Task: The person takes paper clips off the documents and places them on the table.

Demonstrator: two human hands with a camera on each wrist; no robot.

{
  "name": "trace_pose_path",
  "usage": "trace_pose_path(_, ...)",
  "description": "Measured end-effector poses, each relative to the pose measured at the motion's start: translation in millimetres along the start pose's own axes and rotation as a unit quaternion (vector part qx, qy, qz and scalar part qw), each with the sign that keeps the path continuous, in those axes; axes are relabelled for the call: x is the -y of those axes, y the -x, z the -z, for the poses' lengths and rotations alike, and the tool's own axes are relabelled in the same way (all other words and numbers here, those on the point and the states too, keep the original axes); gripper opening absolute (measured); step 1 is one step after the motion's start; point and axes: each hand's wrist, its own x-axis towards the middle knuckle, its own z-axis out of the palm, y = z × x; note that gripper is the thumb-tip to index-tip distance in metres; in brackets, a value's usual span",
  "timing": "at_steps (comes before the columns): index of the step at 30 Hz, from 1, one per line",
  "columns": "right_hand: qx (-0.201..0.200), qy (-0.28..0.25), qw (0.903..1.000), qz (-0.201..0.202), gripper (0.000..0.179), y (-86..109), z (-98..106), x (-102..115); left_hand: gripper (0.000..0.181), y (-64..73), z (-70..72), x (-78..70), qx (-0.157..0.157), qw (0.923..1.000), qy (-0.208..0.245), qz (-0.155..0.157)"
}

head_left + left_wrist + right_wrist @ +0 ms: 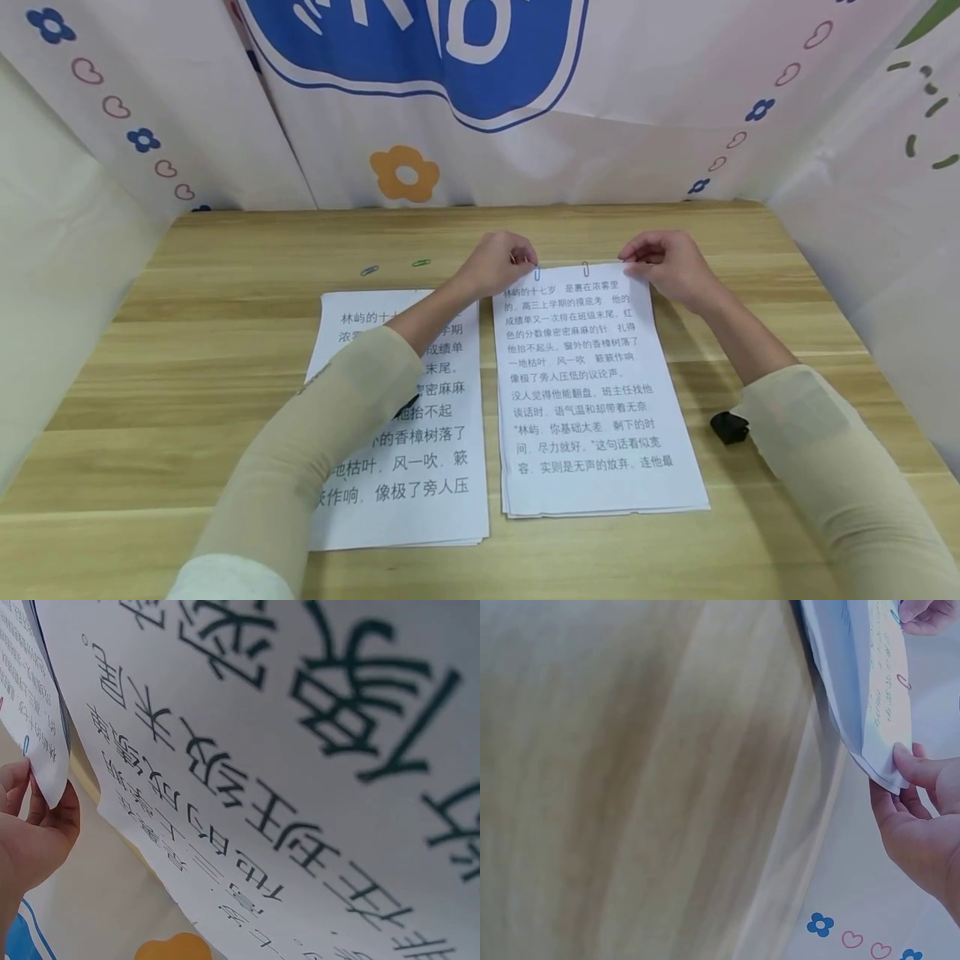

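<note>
Two upper corners of the clipped paper stack [588,400] are pinched by the left hand [497,263] and the right hand [671,267].
It is on the table [187,400], right of another stack [420,517]; the blue clip [537,273] and red clip [586,269] probably join its sheets, and this grip perhaps keeps the edge straight.

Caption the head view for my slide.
Left hand and right hand pinch the top corners of a clipped paper stack, another stack alongside.
</note>
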Motion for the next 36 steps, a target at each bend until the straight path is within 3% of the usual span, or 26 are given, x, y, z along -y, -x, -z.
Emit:
trace_pose_path(15, 0.019, 0.015, 0.9997, 0.005, 0.021, 2.1, -0.3, -1.9, 0.013, -4.4, -1.7, -3.5, 0.016, 0.9999, 0.001, -0.004)
trace_pose_path(23, 0.029, 0.031, 0.9990, -0.016, 0.022, 2.6, -0.4, 0.2, 0.014, -5.6, -4.3, -4.7, 0.022, 0.9997, 0.000, -0.014)
trace_pose_path(36, 0.029, 0.037, 0.9986, -0.024, 0.018, 2.4, -0.5, -1.5, 0.014, -5.0, -6.2, -4.1, 0.015, 0.9998, 0.003, -0.015)
